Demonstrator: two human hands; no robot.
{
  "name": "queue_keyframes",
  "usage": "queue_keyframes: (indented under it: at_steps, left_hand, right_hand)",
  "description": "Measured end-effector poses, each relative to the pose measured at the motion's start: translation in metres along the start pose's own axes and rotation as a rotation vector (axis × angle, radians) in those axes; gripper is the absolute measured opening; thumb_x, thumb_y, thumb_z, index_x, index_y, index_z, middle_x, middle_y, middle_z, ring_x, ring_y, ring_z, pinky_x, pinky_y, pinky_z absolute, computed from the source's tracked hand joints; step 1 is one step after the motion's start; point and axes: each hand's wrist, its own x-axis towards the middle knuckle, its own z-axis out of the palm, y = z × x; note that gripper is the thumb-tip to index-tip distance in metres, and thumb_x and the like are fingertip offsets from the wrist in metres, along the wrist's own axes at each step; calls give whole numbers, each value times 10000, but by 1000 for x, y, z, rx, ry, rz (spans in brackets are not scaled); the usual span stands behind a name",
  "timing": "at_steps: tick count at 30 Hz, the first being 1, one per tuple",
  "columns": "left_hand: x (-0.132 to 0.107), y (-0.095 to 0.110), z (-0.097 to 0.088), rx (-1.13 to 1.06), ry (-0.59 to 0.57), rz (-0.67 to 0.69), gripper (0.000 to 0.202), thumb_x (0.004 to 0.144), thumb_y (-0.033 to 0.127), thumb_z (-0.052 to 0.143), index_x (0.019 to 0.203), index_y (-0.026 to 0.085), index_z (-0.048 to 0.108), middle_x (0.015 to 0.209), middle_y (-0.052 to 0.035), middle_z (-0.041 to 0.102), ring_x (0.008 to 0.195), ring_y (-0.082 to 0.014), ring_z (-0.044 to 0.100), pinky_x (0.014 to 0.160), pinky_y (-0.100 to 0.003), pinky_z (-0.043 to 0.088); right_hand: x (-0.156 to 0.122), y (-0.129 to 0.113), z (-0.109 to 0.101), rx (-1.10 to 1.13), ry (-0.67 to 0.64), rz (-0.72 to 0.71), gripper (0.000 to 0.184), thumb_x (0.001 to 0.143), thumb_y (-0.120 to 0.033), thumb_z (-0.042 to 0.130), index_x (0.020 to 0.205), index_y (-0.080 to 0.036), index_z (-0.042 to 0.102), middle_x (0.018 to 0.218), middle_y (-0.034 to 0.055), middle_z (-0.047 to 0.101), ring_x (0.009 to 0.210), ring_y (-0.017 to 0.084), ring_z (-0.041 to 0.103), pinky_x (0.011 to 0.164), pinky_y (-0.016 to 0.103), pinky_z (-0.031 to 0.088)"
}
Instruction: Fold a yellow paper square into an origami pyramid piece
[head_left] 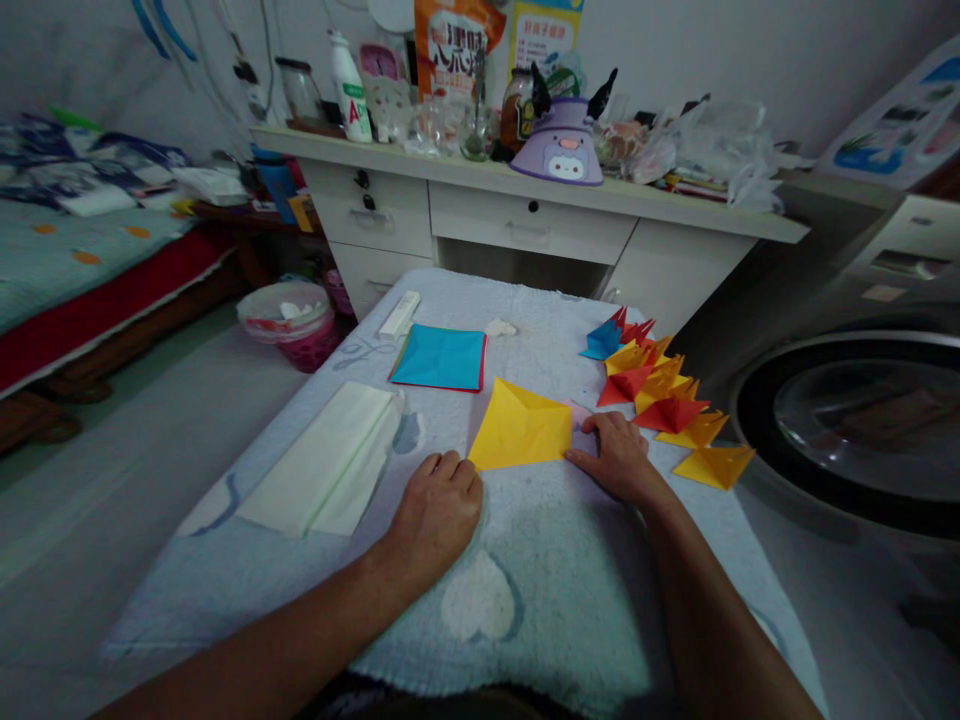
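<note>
A yellow sheet of origami paper (pixel 523 428), creased and with its upper edge raised to a peak, lies on the cloth-covered table between my hands. My left hand (pixel 439 500) is closed, its curled fingers at the paper's lower left corner; the fingertips are partly hidden. At the right edge, my right hand (pixel 616 455) has its thumb touching the lower right corner, with the other fingers apart from the thumb. Beyond the yellow sheet sits a stack of square paper (pixel 439 357), blue on top with red below. Several folded paper pieces (pixel 667 412) in yellow, red and blue stand in rows to the right.
A folded white cloth or tissue (pixel 322 460) lies left of my left hand. Farther back are a small white box (pixel 400 316) and a crumpled white scrap (pixel 501 327). A cluttered white desk (pixel 525 205) stands behind the table, a washing machine (pixel 862 400) to the right, a bin (pixel 292 325) to the left.
</note>
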Motion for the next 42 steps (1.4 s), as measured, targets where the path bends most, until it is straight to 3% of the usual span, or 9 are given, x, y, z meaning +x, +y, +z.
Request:
queue_keyframes:
  at_steps: [12, 15, 18, 22, 29, 37, 42]
  left_hand:
    - [0, -11, -9, -110, -43, -61, 145, 820, 78, 550, 770, 152, 664, 793, -81, 644, 839, -260, 544, 741, -403, 406]
    - [9, -18, -19, -156, -10, -102, 163, 814, 71, 517, 798, 167, 649, 808, -72, 634, 856, -256, 534, 761, -399, 417]
    - [23, -23, -24, -261, 58, -92, 205, 843, 83, 481, 921, 172, 648, 925, -74, 633, 961, -243, 525, 871, -387, 428]
    - [40, -26, -11, -469, 133, -151, 271, 867, 117, 476, 1084, 180, 625, 1155, -82, 587, 1083, -225, 523, 969, -379, 427]
    - [45, -23, 20, -646, 140, -196, 231, 882, 165, 499, 1064, 178, 641, 1166, -81, 590, 1107, -221, 542, 999, -387, 436]
    - [45, -22, 24, -608, 170, -187, 246, 855, 138, 523, 1079, 160, 623, 1107, -82, 620, 1056, -222, 548, 963, -387, 456]
    - [40, -12, 16, -518, 288, -157, 245, 857, 233, 587, 1092, 184, 634, 1268, -101, 549, 1157, -285, 473, 997, -471, 424]
  right_hand:
    - [4, 5, 2, 60, 17, -19, 291, 740, -346, 633, 999, -212, 628, 1105, 94, 601, 1027, 287, 527, 826, 397, 369]
    - [6, 9, 3, 188, 63, 12, 227, 745, -264, 560, 956, -215, 629, 1029, 70, 626, 966, 251, 547, 822, 376, 387]
    - [8, 10, 2, 359, 137, 5, 208, 734, -215, 489, 902, -209, 611, 959, 55, 627, 918, 229, 557, 815, 356, 410]
    - [6, 1, -2, 448, 199, -106, 183, 742, -204, 458, 838, -205, 614, 913, 59, 613, 925, 234, 546, 845, 364, 406]
    - [-3, -15, -7, 466, 67, -260, 257, 688, -152, 472, 883, -217, 627, 1003, 53, 597, 1017, 244, 513, 943, 393, 375]
    - [-5, -17, -2, 407, -18, -331, 182, 700, -152, 530, 866, -211, 574, 1049, 58, 572, 1049, 237, 485, 955, 382, 385]
    - [-1, -13, 3, 427, -11, -378, 118, 732, -148, 538, 830, -208, 568, 1023, 69, 578, 1018, 240, 495, 933, 398, 388]
